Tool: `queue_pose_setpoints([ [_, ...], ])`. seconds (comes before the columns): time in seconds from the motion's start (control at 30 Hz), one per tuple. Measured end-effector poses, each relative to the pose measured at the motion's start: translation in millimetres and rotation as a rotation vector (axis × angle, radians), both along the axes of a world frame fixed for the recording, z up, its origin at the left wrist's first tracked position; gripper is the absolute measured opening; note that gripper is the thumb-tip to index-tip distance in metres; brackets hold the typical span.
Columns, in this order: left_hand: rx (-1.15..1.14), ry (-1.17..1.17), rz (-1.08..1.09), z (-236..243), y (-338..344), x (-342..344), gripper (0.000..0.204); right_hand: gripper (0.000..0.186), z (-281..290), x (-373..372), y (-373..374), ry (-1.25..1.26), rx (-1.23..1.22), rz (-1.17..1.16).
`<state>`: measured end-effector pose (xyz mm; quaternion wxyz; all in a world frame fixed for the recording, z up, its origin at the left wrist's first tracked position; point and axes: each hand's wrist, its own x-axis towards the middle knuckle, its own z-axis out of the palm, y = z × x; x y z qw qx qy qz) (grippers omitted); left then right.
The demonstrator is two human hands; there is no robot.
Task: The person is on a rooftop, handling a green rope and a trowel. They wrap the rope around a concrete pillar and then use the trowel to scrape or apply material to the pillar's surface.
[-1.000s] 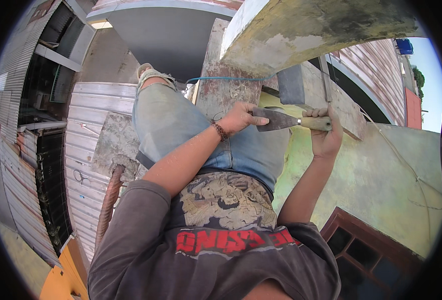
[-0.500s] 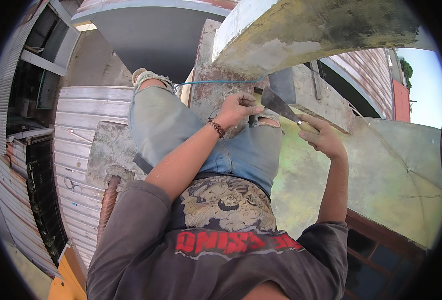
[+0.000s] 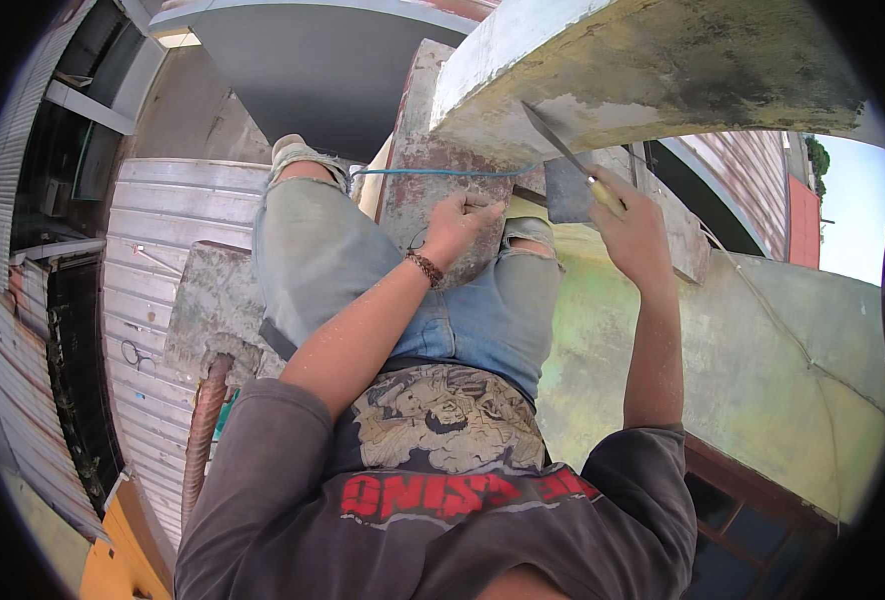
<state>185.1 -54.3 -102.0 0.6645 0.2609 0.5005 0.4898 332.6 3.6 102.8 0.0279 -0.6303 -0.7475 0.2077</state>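
Note:
In my right hand [image 3: 635, 235] is a putty knife [image 3: 557, 142], its pale handle wrapped by my fingers. The metal blade points up and to the left, its tip at or close to the lower face of a stained concrete beam [image 3: 653, 75]; whether it touches I cannot tell. My left hand [image 3: 458, 232] hovers over the ledge between my knees, fingers curled together. What it pinches, if anything, is too small to name. My legs in torn jeans [image 3: 313, 250] straddle the weathered concrete ledge [image 3: 418, 195].
Across the ledge runs a blue cord [image 3: 443, 172]. A dark grey flat panel [image 3: 570, 190] is beyond my right knee. Corrugated metal roofing [image 3: 178, 220] lies lower at the left, near a rusty ribbed bar [image 3: 205, 425]. A green-yellow wall [image 3: 753, 350] drops away at the right.
My right hand has raised the putty knife up to the beam, turning its blade more edge-on. My left hand has shifted slightly left and down, its fingers more curled.

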Motion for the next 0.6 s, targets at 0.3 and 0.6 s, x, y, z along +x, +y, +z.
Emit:
queue_pose_setpoints([
  [0.3, 0.007, -0.043, 0.015, -13, 4, 25, 0.035, 0.047, 0, 17, -15, 0.028, 0.130, 0.044],
  [0.6, 0.063, 0.064, -0.036, -20, 1, 23, 0.037, 0.045, -7, 37, -5, 0.070, 0.223, 0.070],
])
